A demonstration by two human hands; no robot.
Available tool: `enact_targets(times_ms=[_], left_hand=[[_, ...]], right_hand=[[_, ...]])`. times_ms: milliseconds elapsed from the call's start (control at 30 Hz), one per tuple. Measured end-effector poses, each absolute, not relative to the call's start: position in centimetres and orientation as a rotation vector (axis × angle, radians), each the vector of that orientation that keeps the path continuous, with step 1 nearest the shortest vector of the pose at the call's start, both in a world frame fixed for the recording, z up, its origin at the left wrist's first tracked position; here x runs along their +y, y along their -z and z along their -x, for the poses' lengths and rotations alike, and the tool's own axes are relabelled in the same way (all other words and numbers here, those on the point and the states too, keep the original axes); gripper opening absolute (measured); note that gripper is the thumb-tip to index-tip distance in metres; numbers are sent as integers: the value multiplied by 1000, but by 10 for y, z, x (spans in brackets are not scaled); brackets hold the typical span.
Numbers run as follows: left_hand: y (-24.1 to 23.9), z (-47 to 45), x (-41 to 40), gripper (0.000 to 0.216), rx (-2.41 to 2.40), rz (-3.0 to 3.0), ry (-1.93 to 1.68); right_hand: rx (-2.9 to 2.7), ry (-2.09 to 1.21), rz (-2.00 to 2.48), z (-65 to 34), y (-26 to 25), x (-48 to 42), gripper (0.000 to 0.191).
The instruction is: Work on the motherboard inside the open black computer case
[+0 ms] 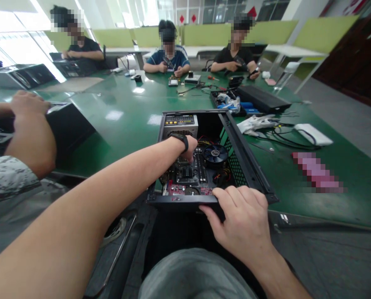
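An open black computer case (250, 166) lies at the front edge of the green table, its inside facing up. My left hand (190, 148), with a black band at the wrist, reaches into it over the motherboard (183, 173). Its fingers look curled downward; their tips and anything between them are hidden. My right hand (243, 211) grips the near rim of the case, thumb below and fingers on top. Inside, a round black CPU cooler fan (215, 154) sits right of my left hand. A silver power supply (182, 123) fills the far left corner.
White gloves (257, 123), cables and a white box (313, 134) lie to the right. Behind them stands a black case part (263, 99). At the left, another person's arm (32, 128) rests on a dark case (69, 135). Several people sit across the table (120, 101).
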State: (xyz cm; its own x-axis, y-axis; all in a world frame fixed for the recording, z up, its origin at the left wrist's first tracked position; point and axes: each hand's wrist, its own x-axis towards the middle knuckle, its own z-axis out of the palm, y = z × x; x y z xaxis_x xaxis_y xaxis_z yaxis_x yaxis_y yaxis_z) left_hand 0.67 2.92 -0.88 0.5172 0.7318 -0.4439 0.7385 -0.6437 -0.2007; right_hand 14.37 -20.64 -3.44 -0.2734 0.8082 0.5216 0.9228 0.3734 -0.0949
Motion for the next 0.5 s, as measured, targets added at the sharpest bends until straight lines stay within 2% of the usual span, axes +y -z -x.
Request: enact_targets(times_ms=[233,500], left_hand=[[-15,8,44,49,1417,-2793,475],[-67,41,78,30,1777,-2727,-312]], right_hand=[[-2175,308,1514,-147,30,-177,27],[-2232,443,1580,-153,29,-62,37]])
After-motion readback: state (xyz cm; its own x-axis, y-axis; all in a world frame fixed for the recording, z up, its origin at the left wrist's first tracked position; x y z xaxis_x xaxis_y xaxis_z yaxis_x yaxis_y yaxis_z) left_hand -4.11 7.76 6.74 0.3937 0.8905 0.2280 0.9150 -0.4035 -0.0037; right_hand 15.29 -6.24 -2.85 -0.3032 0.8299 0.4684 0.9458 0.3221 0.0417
